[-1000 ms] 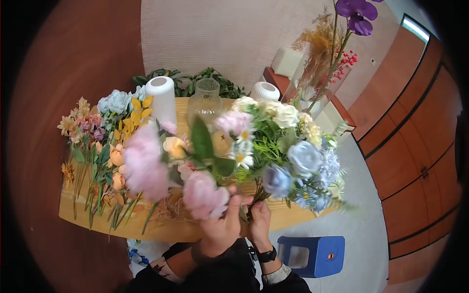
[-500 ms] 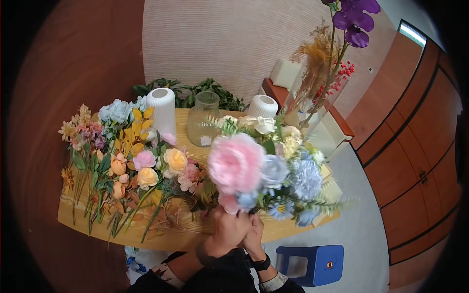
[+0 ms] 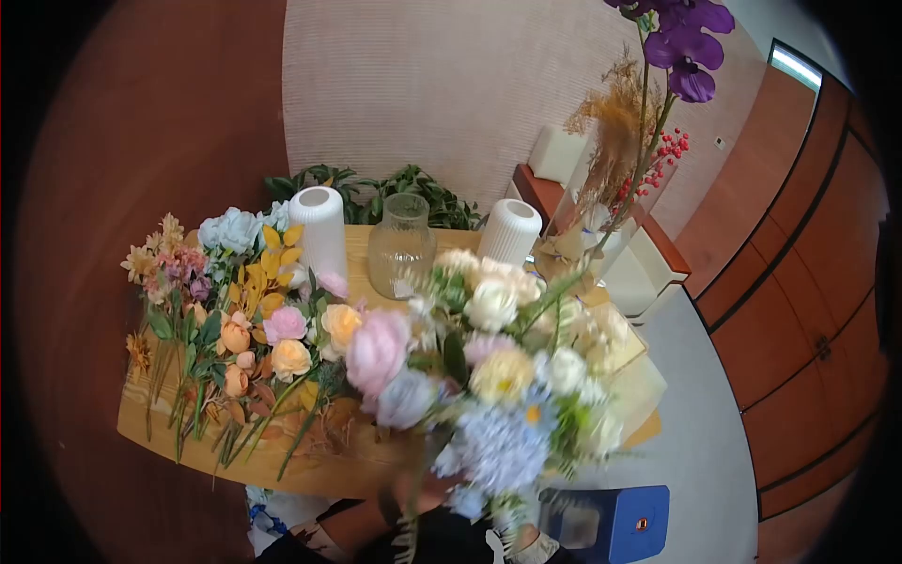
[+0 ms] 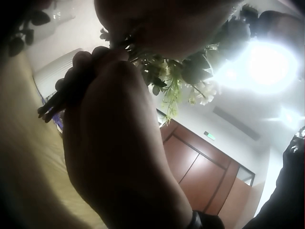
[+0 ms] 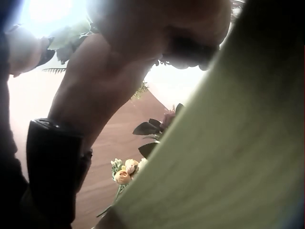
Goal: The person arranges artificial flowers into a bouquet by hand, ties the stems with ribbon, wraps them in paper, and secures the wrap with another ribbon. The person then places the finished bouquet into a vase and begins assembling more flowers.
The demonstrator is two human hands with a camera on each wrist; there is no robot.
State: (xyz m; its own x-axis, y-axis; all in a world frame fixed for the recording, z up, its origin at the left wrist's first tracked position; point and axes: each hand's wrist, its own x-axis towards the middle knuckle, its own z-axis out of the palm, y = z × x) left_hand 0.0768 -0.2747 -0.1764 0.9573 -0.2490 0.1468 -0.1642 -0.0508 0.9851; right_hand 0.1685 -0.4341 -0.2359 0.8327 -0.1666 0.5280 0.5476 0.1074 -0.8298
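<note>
A mixed bouquet [image 3: 503,378] with pink, cream, white and pale blue flower heads fills the front right of the table in the head view, blurred by motion. Its blooms cover most of both hands there; part of my left hand [image 3: 427,489] shows below them. In the left wrist view, my right hand [image 4: 102,71] curls round the bunched stems [image 4: 50,105], whose cut ends stick out past the fingers. Just above it, at the top of that view, my left hand [image 4: 167,24] closes round the upper stems, with leaves hanging beyond it.
Loose flowers [image 3: 287,324] lie along the left of the wooden table [image 3: 155,437]. A glass vase [image 3: 402,254] stands at the back between two white ribbed vases [image 3: 319,235] [image 3: 510,235]. Purple orchids [image 3: 691,52] rise at the right. A blue stool [image 3: 644,526] stands below.
The bouquet has been gathered by both hands and turned, so its pink bloom now sits left and the blue ones face front. The flowers lying on the table stay put.
</note>
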